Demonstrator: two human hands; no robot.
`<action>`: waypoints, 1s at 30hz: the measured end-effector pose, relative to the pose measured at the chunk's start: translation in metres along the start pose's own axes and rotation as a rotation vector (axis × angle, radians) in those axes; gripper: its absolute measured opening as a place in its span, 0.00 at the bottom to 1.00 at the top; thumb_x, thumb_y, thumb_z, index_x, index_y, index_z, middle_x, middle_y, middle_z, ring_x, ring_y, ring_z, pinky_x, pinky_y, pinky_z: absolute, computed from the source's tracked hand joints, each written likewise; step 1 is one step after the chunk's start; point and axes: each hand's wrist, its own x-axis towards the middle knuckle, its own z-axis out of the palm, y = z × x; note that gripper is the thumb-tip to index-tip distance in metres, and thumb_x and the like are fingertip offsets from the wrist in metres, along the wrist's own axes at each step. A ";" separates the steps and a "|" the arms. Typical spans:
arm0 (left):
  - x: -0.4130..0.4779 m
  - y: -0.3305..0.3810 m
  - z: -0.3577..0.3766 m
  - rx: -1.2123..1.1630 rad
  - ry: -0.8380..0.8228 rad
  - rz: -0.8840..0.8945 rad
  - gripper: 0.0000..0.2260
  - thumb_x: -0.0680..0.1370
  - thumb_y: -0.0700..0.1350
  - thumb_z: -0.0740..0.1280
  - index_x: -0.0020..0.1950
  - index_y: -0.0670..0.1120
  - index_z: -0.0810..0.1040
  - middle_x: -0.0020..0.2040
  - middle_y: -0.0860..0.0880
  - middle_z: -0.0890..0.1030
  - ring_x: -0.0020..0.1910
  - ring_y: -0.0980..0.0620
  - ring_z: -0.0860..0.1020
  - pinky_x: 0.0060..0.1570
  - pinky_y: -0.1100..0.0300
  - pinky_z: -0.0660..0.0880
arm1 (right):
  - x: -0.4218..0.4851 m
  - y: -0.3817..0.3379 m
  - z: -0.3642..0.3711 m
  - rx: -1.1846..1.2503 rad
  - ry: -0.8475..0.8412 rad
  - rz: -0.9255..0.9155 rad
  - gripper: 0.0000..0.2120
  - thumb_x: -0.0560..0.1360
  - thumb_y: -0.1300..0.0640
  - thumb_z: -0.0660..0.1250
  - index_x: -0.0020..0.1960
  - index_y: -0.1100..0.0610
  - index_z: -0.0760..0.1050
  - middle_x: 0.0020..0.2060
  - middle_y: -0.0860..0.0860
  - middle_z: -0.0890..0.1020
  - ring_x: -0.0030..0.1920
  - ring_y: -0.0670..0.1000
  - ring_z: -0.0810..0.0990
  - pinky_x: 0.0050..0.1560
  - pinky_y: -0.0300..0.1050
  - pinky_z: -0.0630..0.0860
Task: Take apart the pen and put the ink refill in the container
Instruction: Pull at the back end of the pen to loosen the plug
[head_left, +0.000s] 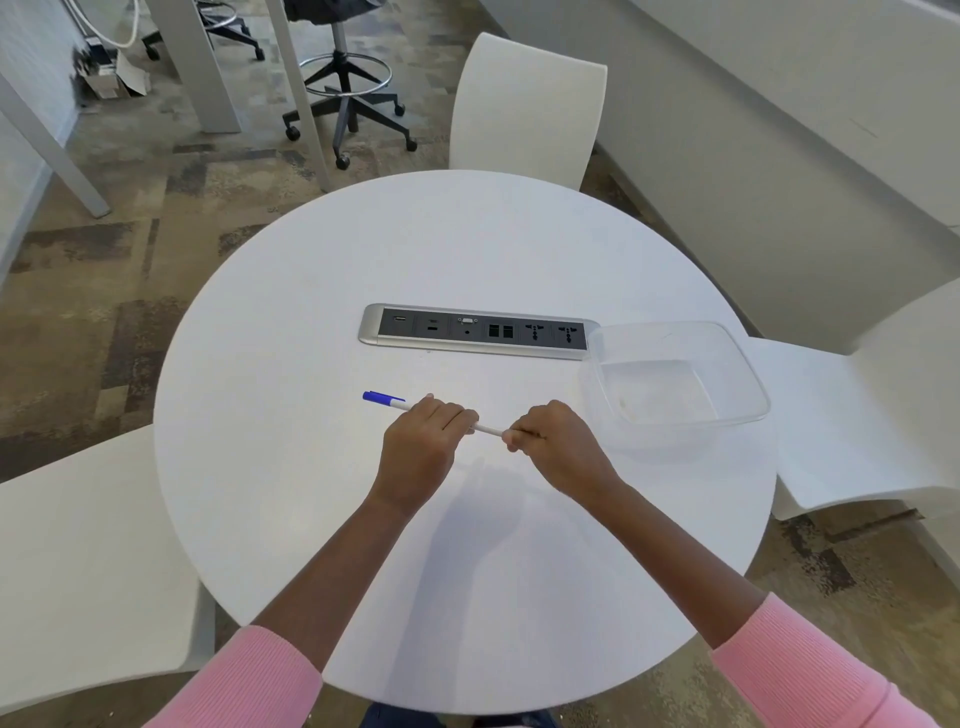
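Round white tabletop (311, 312); left grip (423, 436) is clasping the pen (485, 429) barrel, right grip (556, 441) pinching its right end; a straight, steady pull seems best.

Office mtg area: round white table (322, 291) w/ built-in power/data strip (475, 332), white chairs (524, 109), rolling stool (345, 98), carpet tiles (119, 322).

pen (487, 429): white, blue cap, level | container (675, 384): clear, upright

Left hand (422, 446) gripping pen (488, 429), right hand (558, 442) pinching its end
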 end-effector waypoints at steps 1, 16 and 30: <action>-0.001 0.000 0.000 -0.001 -0.004 0.000 0.08 0.64 0.31 0.76 0.35 0.42 0.82 0.29 0.49 0.80 0.27 0.47 0.76 0.25 0.58 0.76 | 0.002 -0.001 -0.004 0.108 -0.058 0.086 0.11 0.74 0.61 0.63 0.36 0.62 0.80 0.29 0.56 0.74 0.33 0.50 0.68 0.30 0.40 0.60; 0.005 -0.002 -0.004 0.026 -0.035 -0.021 0.07 0.64 0.33 0.77 0.35 0.42 0.82 0.28 0.48 0.80 0.25 0.48 0.75 0.22 0.62 0.69 | -0.008 0.010 0.009 -0.388 0.274 -0.310 0.09 0.69 0.58 0.71 0.47 0.60 0.77 0.39 0.57 0.80 0.42 0.59 0.76 0.40 0.53 0.75; 0.004 -0.001 0.000 -0.025 0.014 0.003 0.09 0.63 0.31 0.77 0.36 0.42 0.82 0.29 0.48 0.81 0.26 0.48 0.77 0.23 0.62 0.74 | -0.002 0.004 0.005 -0.373 0.239 -0.324 0.06 0.72 0.64 0.67 0.38 0.65 0.79 0.31 0.60 0.78 0.37 0.60 0.73 0.35 0.55 0.71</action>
